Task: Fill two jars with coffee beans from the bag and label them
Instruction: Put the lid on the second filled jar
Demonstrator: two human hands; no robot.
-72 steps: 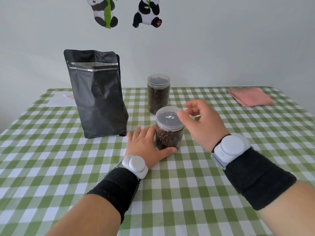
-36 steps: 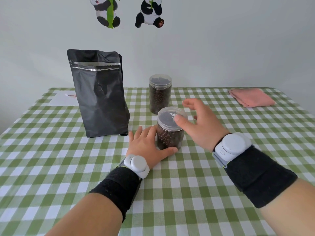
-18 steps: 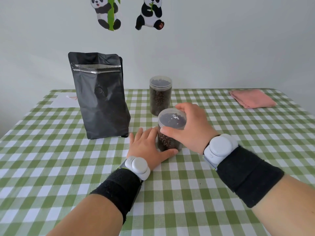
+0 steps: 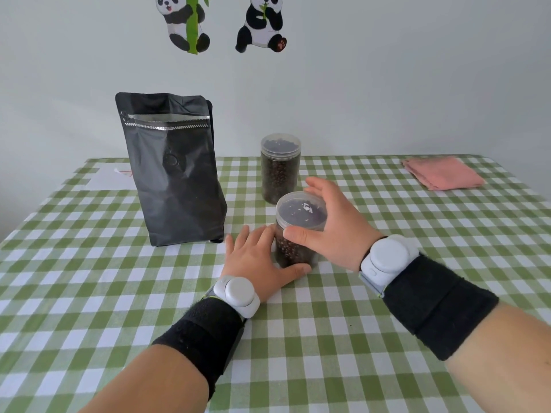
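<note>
A clear jar (image 4: pixel 293 248) full of coffee beans stands mid-table with a clear lid (image 4: pixel 300 211) on top. My left hand (image 4: pixel 257 260) wraps the jar's base, thumb in front, fingers on its left side. My right hand (image 4: pixel 331 226) grips the lid's rim, thumb at the front and fingers round the back. A second lidded jar of beans (image 4: pixel 280 168) stands just behind. The black coffee bag (image 4: pixel 174 174) stands upright to the left, its top open.
A white sheet of paper (image 4: pixel 103 181) lies behind the bag at the far left. A folded pink cloth (image 4: pixel 442 173) lies at the far right on the green checked tablecloth (image 4: pixel 328 338). A wall with panda stickers rises right behind the table.
My right hand has come down from hovering beside the lid and closed round its rim. The left hand has kept hold of the jar's base.
</note>
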